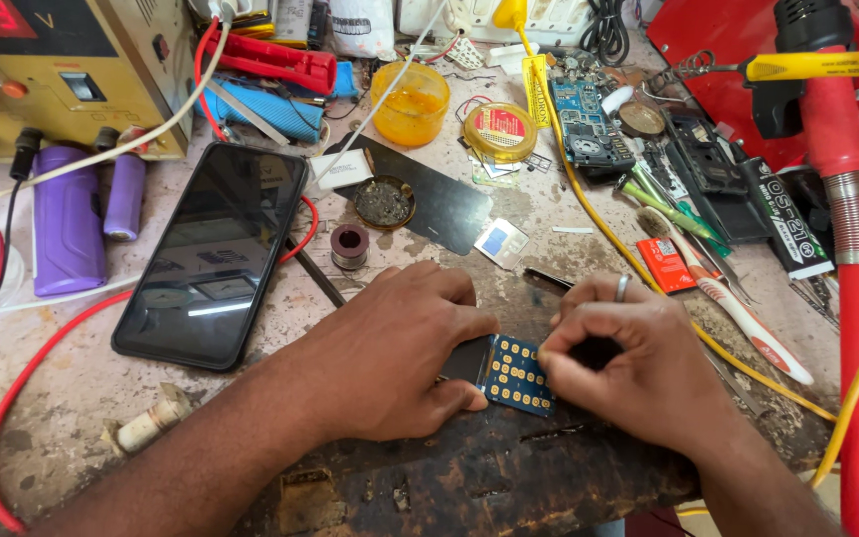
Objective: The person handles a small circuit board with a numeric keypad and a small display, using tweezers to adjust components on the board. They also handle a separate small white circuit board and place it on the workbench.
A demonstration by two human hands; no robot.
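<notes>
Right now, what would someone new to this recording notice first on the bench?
Both hands meet at the bench's near edge over a small blue circuit board dotted with gold pads: the left hand presses it down, the right hand pinches at its edge. To the left lies a dark-screened smartphone. A thick red cable loops around the phone.

On my worktop (72, 398) a black smartphone (213, 254) lies face up, screen dark, with a red wire (47, 348) curving past its lower end. Left of it rest two purple cylinders (67, 219), just in front of a yellowed power supply (62, 70). Farther back stands an orange plastic cup (410, 102), near a round yellow-rimmed tin (499, 129). A white toothbrush (738, 308) lies at my right, beside a red post (852, 298).
</notes>
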